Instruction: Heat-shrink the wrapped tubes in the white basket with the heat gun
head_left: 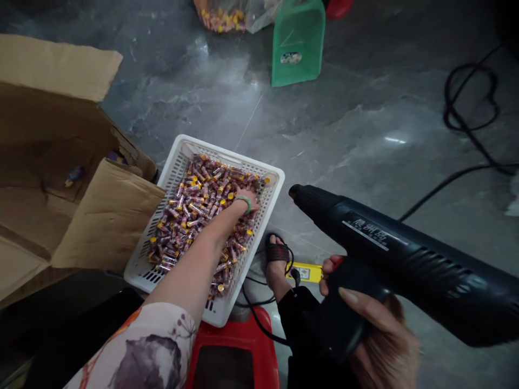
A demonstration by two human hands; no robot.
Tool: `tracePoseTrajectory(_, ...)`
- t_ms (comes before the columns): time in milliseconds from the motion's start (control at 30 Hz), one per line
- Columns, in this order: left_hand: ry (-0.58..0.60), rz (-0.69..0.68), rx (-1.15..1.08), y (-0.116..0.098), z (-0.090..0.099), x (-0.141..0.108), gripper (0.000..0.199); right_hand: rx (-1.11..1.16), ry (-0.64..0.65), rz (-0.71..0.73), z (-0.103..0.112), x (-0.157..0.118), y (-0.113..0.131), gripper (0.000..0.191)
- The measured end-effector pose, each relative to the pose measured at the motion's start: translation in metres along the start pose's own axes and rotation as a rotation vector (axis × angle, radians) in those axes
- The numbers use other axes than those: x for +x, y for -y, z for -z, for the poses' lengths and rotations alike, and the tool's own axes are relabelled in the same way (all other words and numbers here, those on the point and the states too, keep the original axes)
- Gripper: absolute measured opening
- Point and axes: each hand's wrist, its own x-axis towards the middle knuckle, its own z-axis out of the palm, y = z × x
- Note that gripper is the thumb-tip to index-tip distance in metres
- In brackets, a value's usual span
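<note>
Left arm outstretched, left hand (248, 201) palm down; right hand (375, 329) fingers curled tight.

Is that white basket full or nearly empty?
Full: the white basket is heaped with small wrapped tubes nearly to its rim, and the left hand rests on them.

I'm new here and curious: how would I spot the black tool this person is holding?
Start at the white basket full of small wrapped tubes on the grey floor. Just right of it, the right hand grips a bulky black heat gun. Its tapered nozzle points toward the basket, and a white label runs along its barrel, unlike anything nearby.
</note>
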Motion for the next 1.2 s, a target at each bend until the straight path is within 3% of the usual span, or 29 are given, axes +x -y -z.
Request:
tracePoseTrajectory(200,0.165,-0.005,0.200,0.020,-0.003,-0.052,0.047,-0.046,0.056,0.012,-0.002,-0.002,-0.003,0.050)
tracePoseTrajectory(333,0.265,-0.046,0.273,0.033,-0.011,-0.109,0.040,0.007,0.077,-0.009,-0.008,-0.007,-0.001,0.050)
tracePoseTrajectory(533,0.261,-0.082,0.302,0.057,-0.018,-0.217,0.052,-0.028,0.204,0.065,-0.006,-0.012,-0.009,0.055)
tracePoseTrajectory(667,0.297,-0.040,0.304,0.071,-0.008,-0.248,0.043,-0.025,0.196,0.083,0.001,-0.013,-0.013,0.065)
tracePoseTrajectory(733,0.243,-0.048,0.272,0.073,-0.001,-0.240,0.044,-0.038,0.201,0.081,0.003,-0.012,-0.011,0.063)
tracePoseTrajectory(800,0.158,-0.074,0.243,0.068,0.007,-0.213,0.045,-0.053,0.194,0.081,0.004,-0.011,-0.008,0.056)
tracePoseTrajectory(933,0.079,-0.176,0.183,0.036,0.013,-0.118,0.045,-0.045,0.147,0.036,0.003,-0.004,-0.003,0.046)
tracePoseTrajectory(1067,0.040,-0.105,0.100,0.005,-0.009,-0.030,0.057,-0.052,0.106,0.021,0.002,0.002,-0.006,0.044)
tracePoseTrajectory(1133,0.036,-0.025,0.071,-0.001,-0.025,-0.013,0.055,-0.094,0.101,0.017,0.003,0.004,-0.008,0.044)
tracePoseTrajectory(1200,0.004,-0.017,0.077,0.001,-0.037,-0.013,0.058,-0.129,0.101,0.022,0.003,0.005,-0.010,0.045)
